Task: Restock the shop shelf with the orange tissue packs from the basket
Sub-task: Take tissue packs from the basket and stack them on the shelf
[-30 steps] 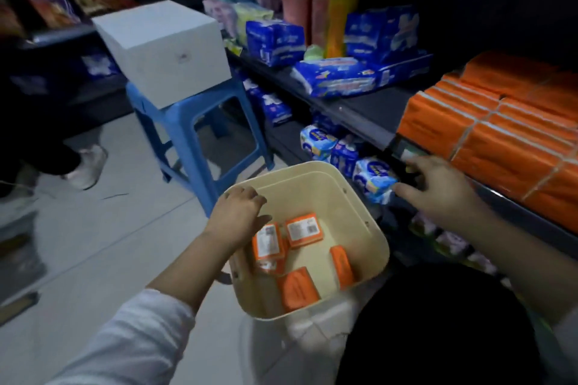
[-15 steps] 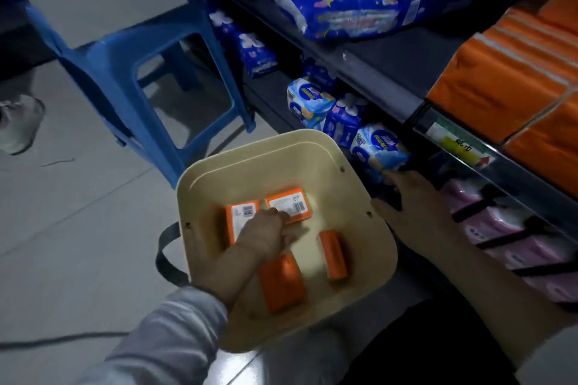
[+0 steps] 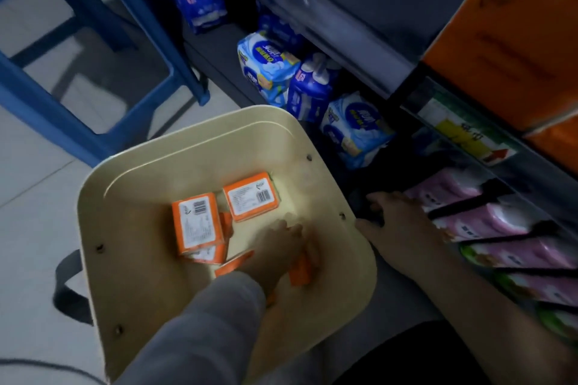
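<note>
**Inspector:** What is recorded nearest the camera?

**Recorder:** A grey sleeve (image 3: pixel 203 322) is seen entering the cream basket (image 3: pixel 93 203) from 6 o'clock. The left hand (image 3: pixel 275 250) is laid over an orange pack (image 3: pixel 300 272) on the basket floor. Its fingers are blurred, so it cannot be told whether they grip the pack.

**Inspector:** And the remaining stock?

**Recorder:** A barcode-up pack (image 3: pixel 197 223) is noted at 10 o'clock of that hand and a second barcode-up pack (image 3: pixel 251 195) at 12 o'clock, both inside the basket. The right hand (image 3: pixel 403 222) is placed just outside the rim at 3 o'clock, fingers spread and flat, beside the pink packs (image 3: pixel 500 222) on the lower shelf.

**Inspector:** Further off?

**Recorder:** Blue-and-white packs (image 3: pixel 269 62) are logged at 12 o'clock of the basket, a blue stool (image 3: pixel 47 114) at 10 o'clock, and large orange packs (image 3: pixel 506 40) on the upper shelf at 2 o'clock.
</note>
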Demonstrator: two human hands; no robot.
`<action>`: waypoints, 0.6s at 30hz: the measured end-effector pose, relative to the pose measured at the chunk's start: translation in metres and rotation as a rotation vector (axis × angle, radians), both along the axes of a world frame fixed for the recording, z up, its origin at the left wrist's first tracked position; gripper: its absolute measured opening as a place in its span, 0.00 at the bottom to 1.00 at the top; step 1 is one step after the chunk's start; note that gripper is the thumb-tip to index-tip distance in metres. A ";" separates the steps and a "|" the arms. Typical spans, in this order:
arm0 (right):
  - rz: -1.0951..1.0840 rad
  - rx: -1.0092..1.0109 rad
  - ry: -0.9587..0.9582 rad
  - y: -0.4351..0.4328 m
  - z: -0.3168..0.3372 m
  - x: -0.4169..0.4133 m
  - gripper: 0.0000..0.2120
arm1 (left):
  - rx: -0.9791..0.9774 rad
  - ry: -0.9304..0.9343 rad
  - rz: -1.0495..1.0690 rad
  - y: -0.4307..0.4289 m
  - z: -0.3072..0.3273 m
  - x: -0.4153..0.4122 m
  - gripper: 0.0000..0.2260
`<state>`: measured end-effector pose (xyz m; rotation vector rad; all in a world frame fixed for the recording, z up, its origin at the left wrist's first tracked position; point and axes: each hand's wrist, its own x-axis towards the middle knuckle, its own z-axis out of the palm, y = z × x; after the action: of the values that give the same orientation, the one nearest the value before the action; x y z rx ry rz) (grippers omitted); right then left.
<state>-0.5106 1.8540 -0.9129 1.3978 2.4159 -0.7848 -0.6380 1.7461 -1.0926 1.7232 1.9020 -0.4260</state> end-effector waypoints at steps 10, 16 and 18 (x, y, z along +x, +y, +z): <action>0.025 -0.049 -0.053 -0.007 0.011 -0.001 0.28 | 0.083 -0.433 0.320 -0.022 0.097 -0.074 0.17; 0.101 -0.104 0.285 -0.030 0.046 -0.016 0.36 | 0.413 -0.599 0.340 -0.043 0.189 -0.104 0.17; 0.159 -0.116 0.357 -0.039 0.055 -0.022 0.32 | 0.466 -0.668 0.328 -0.042 0.205 -0.100 0.17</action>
<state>-0.5325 1.8147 -0.8575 1.0820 2.6474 -1.1979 -0.7378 1.7037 -0.8874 1.4944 1.7829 0.6863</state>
